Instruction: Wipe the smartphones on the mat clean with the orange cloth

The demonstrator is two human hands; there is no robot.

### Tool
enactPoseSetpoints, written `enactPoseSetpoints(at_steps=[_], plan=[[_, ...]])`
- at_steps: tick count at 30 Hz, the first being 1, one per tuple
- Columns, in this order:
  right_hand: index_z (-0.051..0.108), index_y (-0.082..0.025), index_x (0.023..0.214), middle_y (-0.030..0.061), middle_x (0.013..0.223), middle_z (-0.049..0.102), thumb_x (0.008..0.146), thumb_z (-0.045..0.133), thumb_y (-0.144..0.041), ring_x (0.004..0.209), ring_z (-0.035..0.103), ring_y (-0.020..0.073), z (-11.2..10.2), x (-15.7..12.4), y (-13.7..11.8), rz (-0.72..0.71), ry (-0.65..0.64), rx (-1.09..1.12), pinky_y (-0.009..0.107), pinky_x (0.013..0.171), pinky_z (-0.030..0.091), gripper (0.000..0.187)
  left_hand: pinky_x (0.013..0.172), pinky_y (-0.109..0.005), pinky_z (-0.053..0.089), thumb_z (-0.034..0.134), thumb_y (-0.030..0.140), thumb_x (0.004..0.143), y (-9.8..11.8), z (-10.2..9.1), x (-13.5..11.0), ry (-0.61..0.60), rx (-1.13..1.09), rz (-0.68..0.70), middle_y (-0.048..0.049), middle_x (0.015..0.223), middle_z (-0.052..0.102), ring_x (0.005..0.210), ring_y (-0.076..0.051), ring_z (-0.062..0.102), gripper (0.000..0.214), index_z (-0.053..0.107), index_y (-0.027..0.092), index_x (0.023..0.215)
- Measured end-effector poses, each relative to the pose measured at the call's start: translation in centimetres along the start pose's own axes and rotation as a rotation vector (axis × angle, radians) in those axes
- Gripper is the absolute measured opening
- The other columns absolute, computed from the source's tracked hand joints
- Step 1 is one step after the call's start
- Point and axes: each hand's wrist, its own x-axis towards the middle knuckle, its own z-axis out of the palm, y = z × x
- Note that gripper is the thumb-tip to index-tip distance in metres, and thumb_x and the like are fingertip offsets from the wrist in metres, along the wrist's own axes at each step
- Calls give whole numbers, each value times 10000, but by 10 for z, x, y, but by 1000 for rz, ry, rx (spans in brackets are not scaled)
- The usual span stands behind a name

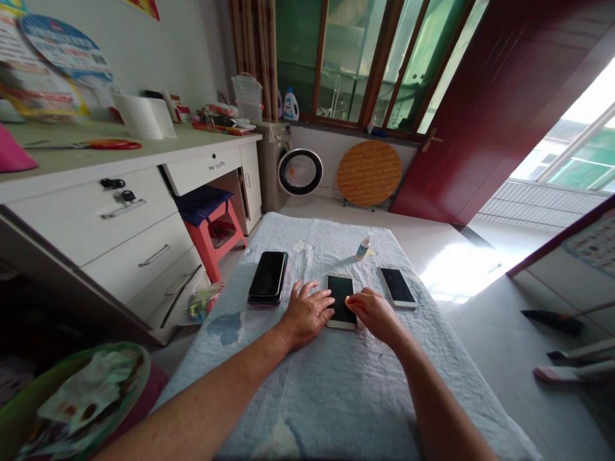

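- white-framed rectangular smartphone with a dark glass screen (340,298): one. it lies flat, screen up, between your two hands near the middle of the cloth, probably so both can reach it.
- your left hand (307,314): one. it rests palm down with fingers spread, the fingertips at the left edge of the white-framed smartphone. it looks set there to keep the phone from sliding.
- your right hand (375,314): one. the fingers are drawn together, tips on the phone's right edge. you cannot tell whether they pinch anything small there.
- pale blue quilted cloth (336,397): one. it is spread under everything, likely as a soft bed for the glass.
- second white-framed smartphone (398,286): one. it lies flat just right of your right hand and apart from it.
- glossy black smartphone (268,276): one counted. it lies flat, left of your left hand. you cannot tell whether another sits beneath it.
- small clear plastic spray bottle (364,247): one. it is tilted and sits beyond the phones, within reach.
- tally: three phones, one bottle, one cloth, two hands.
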Motion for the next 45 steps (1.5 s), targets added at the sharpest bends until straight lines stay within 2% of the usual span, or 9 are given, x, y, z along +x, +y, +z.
enactPoseSetpoints(at_steps=[3, 7, 11, 13, 19, 27, 34, 39, 45], plan=[[713, -192, 803, 21, 775, 577, 904, 502, -259, 711, 557, 122, -8, -12, -8, -46, -107, 64, 231, 677, 395, 244, 1103, -603, 130, 465, 331, 947, -3, 0, -1, -64, 27, -2, 22, 1388, 529, 1314, -308, 349, 339, 558, 349, 1273], [713, -189, 762, 26, 769, 565, 900, 502, -288, 698, 557, 127, -15, -27, -19, -38, -188, 148, 238, 646, 400, 271, 1104, -605, 135, 500, 327, 923, -6, -1, -2, -131, 30, 4, 22, 1440, 468, 1327, -311, 333, 407, 500, 374, 1328], [693, -194, 938, 37, 871, 589, 851, 526, -204, 747, 562, 141, -11, -33, -15, 2, -139, 158, 264, 705, 412, 189, 1109, -602, 122, 529, 383, 912, -6, -2, -3, -123, 9, 2, 8, 1426, 482, 1320, -312, 349, 408, 510, 371, 1319], [654, -193, 1013, 35, 908, 592, 790, 548, -130, 769, 554, 143, -6, -33, -10, 23, -119, 99, 263, 715, 396, 255, 1115, -592, 122, 531, 397, 914, -5, -3, -3, -110, 2, 3, -6, 1409, 499, 1314, -303, 364, 395, 525, 360, 1307], [597, -178, 825, 7, 867, 541, 788, 551, -129, 694, 490, 105, 8, -32, -13, 32, -109, -51, 227, 625, 310, 76, 1120, -550, 164, 536, 399, 919, -5, -3, -1, -128, 7, 27, -34, 1409, 498, 1319, -283, 385, 401, 525, 325, 1313], [585, -170, 837, 13, 889, 533, 831, 553, -163, 657, 475, 94, 17, -26, -36, -24, -99, -157, 230, 575, 284, 34, 1121, -529, 208, 508, 431, 934, -6, -1, 0, -172, 7, 21, -51, 1437, 466, 1328, -275, 389, 423, 506, 304, 1338], [594, -180, 937, 47, 1046, 569, 834, 554, -169, 800, 556, 124, 34, -15, -50, -109, -107, -172, 230, 615, 341, 111, 1129, -504, 218, 434, 474, 957, -4, -6, -1, -161, -11, 37, -72, 1423, 481, 1315, -266, 411, 437, 511, 274, 1338], [585, -177, 904, 37, 996, 566, 850, 549, -193, 746, 543, 113, 29, -18, -49, -65, -106, -176, 228, 589, 322, 67, 1128, -509, 212, 477, 441, 937, -5, -5, -1, -158, -31, 26, -47, 1429, 475, 1323, -261, 401, 417, 515, 309, 1330], [567, -181, 832, 10, 891, 536, 846, 542, -187, 640, 469, 90, 15, -30, -32, 27, -92, -167, 230, 561, 268, 29, 1125, -518, 209, 529, 377, 909, -5, -2, 0, -142, -27, 18, -45, 1426, 477, 1321, -261, 406, 412, 528, 316, 1317]])
